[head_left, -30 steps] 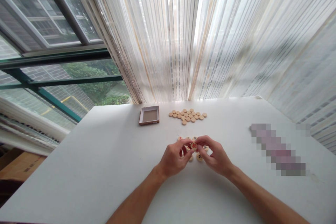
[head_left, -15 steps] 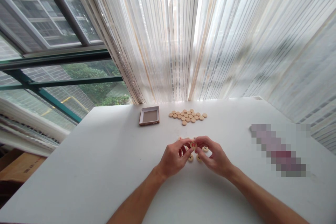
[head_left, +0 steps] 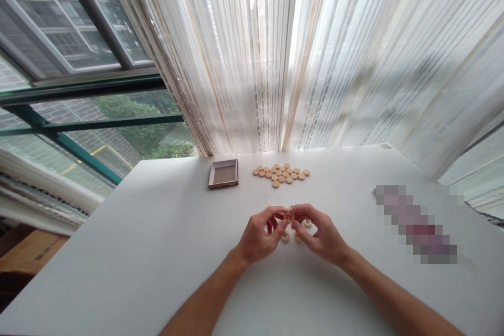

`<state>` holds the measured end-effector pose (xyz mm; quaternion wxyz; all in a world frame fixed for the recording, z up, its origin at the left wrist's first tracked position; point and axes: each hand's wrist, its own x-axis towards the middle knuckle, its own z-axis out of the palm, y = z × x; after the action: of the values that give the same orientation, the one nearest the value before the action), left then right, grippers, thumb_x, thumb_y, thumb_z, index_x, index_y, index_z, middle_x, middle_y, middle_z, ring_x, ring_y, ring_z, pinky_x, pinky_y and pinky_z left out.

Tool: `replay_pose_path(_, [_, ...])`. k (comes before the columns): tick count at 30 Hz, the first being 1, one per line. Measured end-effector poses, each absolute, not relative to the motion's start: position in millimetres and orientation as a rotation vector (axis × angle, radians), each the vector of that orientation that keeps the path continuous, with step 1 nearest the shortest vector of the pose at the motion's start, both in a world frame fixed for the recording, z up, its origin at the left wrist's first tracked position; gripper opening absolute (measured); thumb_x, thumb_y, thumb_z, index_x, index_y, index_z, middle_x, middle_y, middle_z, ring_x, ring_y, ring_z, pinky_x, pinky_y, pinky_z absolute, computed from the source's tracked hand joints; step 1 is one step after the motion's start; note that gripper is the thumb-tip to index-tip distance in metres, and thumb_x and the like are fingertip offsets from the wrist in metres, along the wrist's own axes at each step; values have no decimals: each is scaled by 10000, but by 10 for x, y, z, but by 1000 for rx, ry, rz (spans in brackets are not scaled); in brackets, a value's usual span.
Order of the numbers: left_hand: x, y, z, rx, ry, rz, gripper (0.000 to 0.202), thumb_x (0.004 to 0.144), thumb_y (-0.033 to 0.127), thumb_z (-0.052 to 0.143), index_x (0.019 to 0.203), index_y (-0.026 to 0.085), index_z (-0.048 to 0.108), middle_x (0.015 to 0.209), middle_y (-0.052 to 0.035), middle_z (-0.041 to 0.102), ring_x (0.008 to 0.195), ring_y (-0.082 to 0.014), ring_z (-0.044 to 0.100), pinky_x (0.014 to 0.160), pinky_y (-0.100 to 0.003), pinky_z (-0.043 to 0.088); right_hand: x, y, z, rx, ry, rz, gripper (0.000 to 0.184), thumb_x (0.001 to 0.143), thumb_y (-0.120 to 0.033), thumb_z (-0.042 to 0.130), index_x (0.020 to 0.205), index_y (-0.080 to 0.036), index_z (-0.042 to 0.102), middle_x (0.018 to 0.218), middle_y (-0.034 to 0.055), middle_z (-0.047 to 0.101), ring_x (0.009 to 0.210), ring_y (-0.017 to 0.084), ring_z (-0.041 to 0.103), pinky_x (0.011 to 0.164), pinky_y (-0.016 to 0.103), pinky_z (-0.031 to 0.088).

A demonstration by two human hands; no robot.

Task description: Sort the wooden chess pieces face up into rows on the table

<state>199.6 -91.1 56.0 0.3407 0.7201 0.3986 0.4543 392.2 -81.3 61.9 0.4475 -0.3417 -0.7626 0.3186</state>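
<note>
Together, our left hand and right hand, fingers narrowly parted, pinch a round, pale xiangqi piece, boldly red-inscribed, just above the worktop.

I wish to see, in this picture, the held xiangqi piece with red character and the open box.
Held xiangqi piece (head_left: 289, 217), head view: its red-marked face.
Open box (head_left: 224, 174), head view: its inner floor.

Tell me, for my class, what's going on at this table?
A person holds up a round piece with a red character, their left hand and right hand meeting at it. Other marked pieces lie on the white table around and below, partly hidden. Farther back, plain-topped discs lie grouped to the right of a shallow open box.
</note>
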Motion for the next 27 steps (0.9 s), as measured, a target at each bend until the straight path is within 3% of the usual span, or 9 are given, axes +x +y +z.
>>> replay_pose_path(15, [1996,-897,531,1703,1094,1168,214,870,354,690,973,170,652,772,-37,732,612,-109,633,564,-203,489,3886,-816,573,-771,-1980,738,178,890,-200,613,1059,-241,579,835,18,627,714,152,606,665,295,546])
replay_pose_path(27, [2013,-905,557,1684,1087,1175,214,948,335,567,1038,172,672,861,-41,727,602,-91,595,582,-201,497,3897,-780,518,-821,-1939,700,182,869,-188,652,1032,-228,583,834,18,635,708,146,610,653,283,527])
